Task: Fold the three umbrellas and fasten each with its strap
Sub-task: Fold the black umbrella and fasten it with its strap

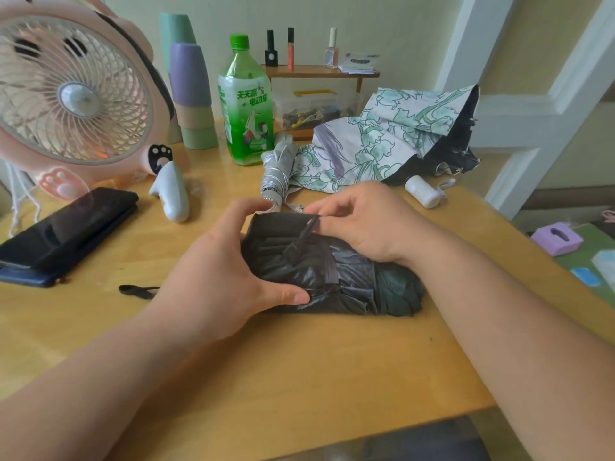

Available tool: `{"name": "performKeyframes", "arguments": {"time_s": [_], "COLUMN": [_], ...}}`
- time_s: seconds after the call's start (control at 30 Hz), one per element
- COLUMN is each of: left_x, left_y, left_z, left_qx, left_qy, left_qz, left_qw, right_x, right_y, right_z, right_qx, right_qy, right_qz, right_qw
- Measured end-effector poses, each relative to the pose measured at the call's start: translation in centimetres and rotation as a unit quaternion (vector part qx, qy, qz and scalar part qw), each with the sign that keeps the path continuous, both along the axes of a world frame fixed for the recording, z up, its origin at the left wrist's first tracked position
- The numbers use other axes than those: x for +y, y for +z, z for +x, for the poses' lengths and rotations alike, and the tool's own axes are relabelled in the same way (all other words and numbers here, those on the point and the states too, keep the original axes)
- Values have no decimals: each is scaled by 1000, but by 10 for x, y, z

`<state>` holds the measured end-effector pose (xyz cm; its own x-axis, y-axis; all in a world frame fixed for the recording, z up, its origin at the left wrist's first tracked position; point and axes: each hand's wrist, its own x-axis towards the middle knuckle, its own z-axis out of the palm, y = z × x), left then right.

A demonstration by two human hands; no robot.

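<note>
A dark grey folded umbrella (329,277) lies crosswise on the wooden table (299,361) in front of me. My left hand (219,271) grips its left end, thumb along the near edge. My right hand (362,224) rests on its top and pinches the fabric edge by a thin dark strap (301,239). Behind it lies a silver umbrella (279,168), loosely gathered, with a small strap tab by its tip. A floral white-and-green umbrella (392,138) with black lining sprawls unfolded at the back right, its white handle (424,191) toward me.
A pink fan (73,94) stands at the far left, with a black case (66,227) and a white handle-shaped object (171,194) below it. A green bottle (246,104), stacked cups (193,94), and a small shelf (319,73) line the back. A black loop (138,291) lies near my left wrist.
</note>
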<state>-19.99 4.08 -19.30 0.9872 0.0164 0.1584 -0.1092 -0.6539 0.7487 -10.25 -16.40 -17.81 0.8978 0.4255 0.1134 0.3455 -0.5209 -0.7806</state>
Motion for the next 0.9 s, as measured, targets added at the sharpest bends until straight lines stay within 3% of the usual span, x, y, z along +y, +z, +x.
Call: {"name": "performKeyframes", "arguments": {"time_s": [0.23, 0.4, 0.57, 0.67, 0.73, 0.9], "left_x": [12, 28, 27, 29, 32, 36], "left_y": [16, 28, 13, 14, 14, 16], "left_z": [7, 37, 48, 45, 43, 39], "left_qx": [64, 175, 109, 111, 127, 218], "left_qy": [5, -52, 29, 121, 122, -43], "left_qz": [23, 29, -48, -224, -272, -129], "left_qw": [998, 983, 993, 961, 946, 966], "right_x": [-10, -12, -8, -9, -9, -10], "right_y": [-22, -20, -23, -23, -24, -23], "right_z": [-3, -11, -10, -11, -11, -14], "right_qx": [4, -80, -104, -119, -121, -116], "right_qy": [-31, -31, -36, -38, -39, -35], "right_qz": [78, 35, 27, 16, 16, 25], "right_qw": [996, 996, 994, 992, 992, 992]}}
